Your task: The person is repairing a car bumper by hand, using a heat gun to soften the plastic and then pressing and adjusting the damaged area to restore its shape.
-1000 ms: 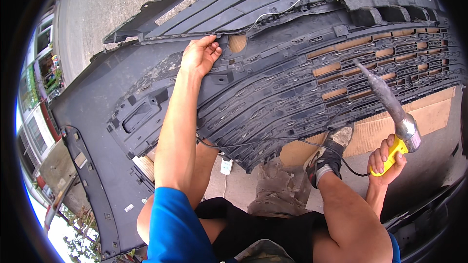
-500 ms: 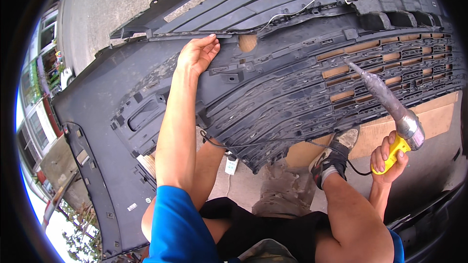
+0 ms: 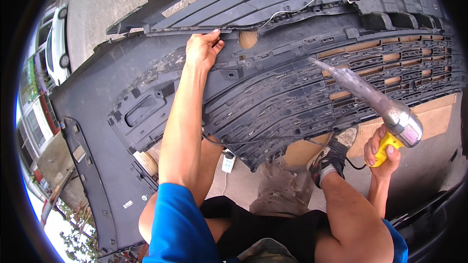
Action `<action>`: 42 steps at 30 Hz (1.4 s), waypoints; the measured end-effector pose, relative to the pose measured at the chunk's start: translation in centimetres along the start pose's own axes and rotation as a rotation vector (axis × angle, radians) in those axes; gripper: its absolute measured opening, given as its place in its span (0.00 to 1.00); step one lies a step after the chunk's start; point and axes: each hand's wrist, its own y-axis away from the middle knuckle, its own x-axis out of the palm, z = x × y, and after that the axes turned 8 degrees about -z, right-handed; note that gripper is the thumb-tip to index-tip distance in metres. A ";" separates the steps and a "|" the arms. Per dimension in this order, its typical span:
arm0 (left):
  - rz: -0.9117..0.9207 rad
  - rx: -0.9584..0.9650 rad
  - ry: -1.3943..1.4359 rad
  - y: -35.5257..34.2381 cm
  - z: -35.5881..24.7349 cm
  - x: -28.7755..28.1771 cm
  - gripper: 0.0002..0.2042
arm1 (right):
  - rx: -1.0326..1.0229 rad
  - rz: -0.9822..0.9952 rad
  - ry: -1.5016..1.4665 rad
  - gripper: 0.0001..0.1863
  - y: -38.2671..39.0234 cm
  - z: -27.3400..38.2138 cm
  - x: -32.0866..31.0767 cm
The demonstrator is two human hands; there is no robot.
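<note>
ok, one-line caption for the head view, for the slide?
Left hand grips the top edge of a dark car bumper while the right hand aims a yellow-handled heat gun at its grille.

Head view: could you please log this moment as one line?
left hand grips bumper edge | right hand holds heat gun

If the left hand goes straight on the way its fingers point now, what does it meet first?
Probably the upper slatted section of the dark grey plastic car bumper, just beyond the edge the left hand grips; depth is unclear in this view.
</note>
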 end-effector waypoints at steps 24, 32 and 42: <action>-0.193 0.136 -0.016 0.2 1.2 1.9 0.02 | -0.979 0.494 1.198 0.27 -9.3 -6.7 10.8; -0.227 0.147 -0.024 0.2 1.2 2.1 0.04 | -0.963 0.527 1.238 0.27 -9.3 -7.2 11.7; -0.245 0.154 -0.029 0.1 1.3 2.2 0.04 | -0.992 0.528 1.243 0.26 -9.5 -7.4 12.1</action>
